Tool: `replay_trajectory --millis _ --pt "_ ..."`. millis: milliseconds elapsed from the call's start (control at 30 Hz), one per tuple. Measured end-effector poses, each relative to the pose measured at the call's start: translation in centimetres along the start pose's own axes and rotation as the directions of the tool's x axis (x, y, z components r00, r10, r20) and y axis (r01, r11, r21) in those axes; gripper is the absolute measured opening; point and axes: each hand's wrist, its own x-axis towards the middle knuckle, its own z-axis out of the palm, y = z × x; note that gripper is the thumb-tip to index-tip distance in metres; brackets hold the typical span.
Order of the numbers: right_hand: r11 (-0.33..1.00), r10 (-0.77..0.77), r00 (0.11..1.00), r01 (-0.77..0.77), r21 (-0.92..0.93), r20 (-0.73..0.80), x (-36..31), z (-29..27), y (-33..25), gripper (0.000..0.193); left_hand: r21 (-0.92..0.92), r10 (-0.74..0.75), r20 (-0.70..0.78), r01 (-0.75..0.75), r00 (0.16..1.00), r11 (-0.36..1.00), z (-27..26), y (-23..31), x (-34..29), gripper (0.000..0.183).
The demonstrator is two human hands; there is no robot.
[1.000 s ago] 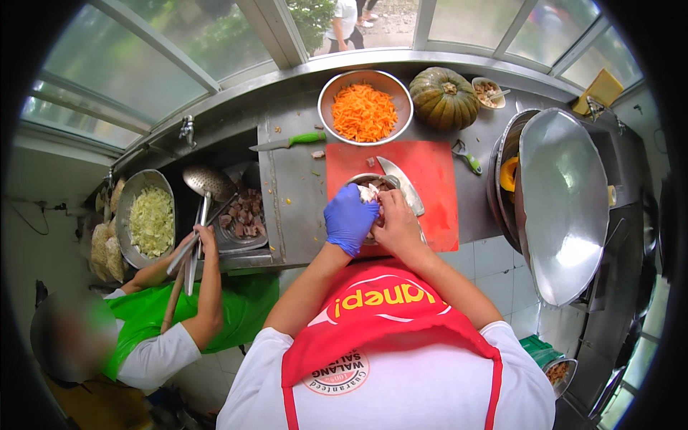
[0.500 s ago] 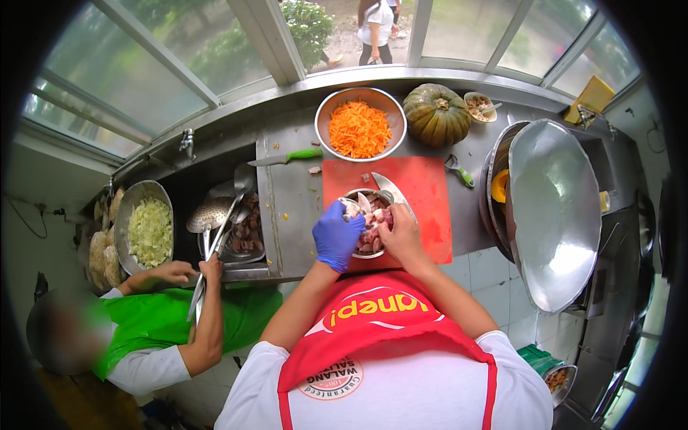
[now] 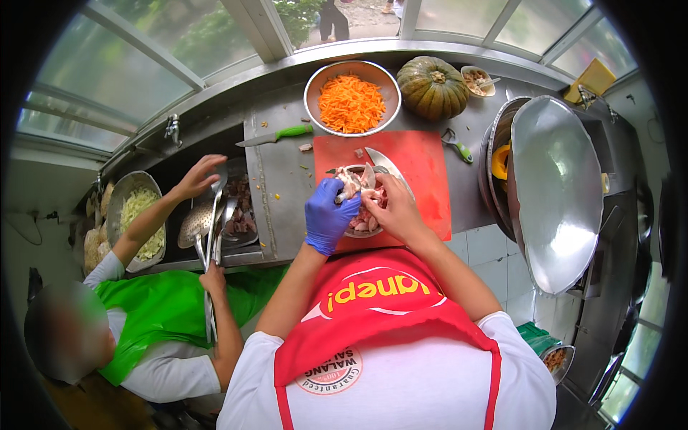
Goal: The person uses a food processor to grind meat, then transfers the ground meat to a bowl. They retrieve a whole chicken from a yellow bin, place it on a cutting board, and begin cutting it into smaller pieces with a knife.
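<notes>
My left hand [image 3: 332, 216], in a blue glove, is closed on a pale piece of raw meat [image 3: 349, 183] above a metal bowl [image 3: 356, 233] of cut meat. My bare right hand [image 3: 395, 209] meets it over the bowl, its fingers pinched on the same meat. The bowl stands on a red cutting board [image 3: 428, 188]. Just beyond my right fingers a broad knife blade [image 3: 385, 163] lies on the board; its handle is hidden. Much of the bowl's rim is covered by my hands.
Behind the board are a bowl of shredded carrot [image 3: 351, 105], a whole squash [image 3: 433, 89] and a green-handled knife [image 3: 276, 135]. A peeler [image 3: 456, 145] lies to the right, near a large metal wok [image 3: 555, 193]. A co-worker in green [image 3: 154, 315] handles long ladles [image 3: 212, 236] at the left.
Both hands have lifted meat slightly out of the bowl. The co-worker's far arm has stretched out over the sink, and the ladles have shifted. My view has tilted slightly.
</notes>
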Motion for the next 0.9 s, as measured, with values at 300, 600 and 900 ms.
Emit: replay_trajectory --millis 300,600,900 --pt "0.629 0.486 0.841 -0.527 0.572 0.240 0.1 1.3 2.2 0.023 -0.066 -0.025 -0.052 0.022 0.998 0.998 -0.2 0.6 0.5 0.026" --pt "0.649 0.477 0.871 -0.438 0.622 0.115 -0.5 2.2 2.7 0.016 -0.061 0.001 -0.062 -0.005 0.998 0.998 1.0 0.2 -0.3 0.026" --pt "0.653 0.473 0.828 -0.558 0.512 0.301 1.5 0.7 3.0 0.016 -0.062 0.081 0.133 -0.073 0.988 0.995 -0.3 0.4 0.5 0.031"
